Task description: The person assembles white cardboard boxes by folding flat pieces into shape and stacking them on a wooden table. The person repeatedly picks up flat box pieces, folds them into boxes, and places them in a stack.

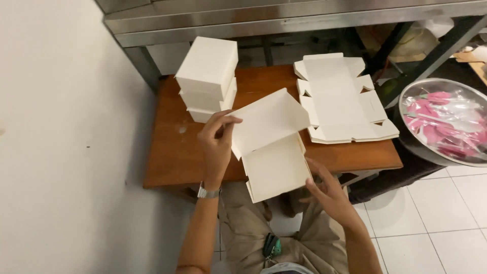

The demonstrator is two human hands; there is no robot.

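A half-folded white cardboard box (pixel 271 147) with its lid flap raised is held over the near edge of a small brown wooden table (pixel 175 152). My left hand (pixel 215 144) pinches the box's left side near the lid hinge. My right hand (pixel 327 190) grips the box's lower right corner from below. A stack of three finished white boxes (pixel 208 76) stands on the table's far left. A pile of flat, unfolded white box blanks (pixel 342 99) lies on the table's right half.
A white wall runs along the left. A steel shelf edge (pixel 284 20) overhangs the table's far side. A round metal tray (pixel 411 104) with clear-wrapped pink items sits to the right. White floor tiles (pixel 431 213) lie at lower right; my knees are below the box.
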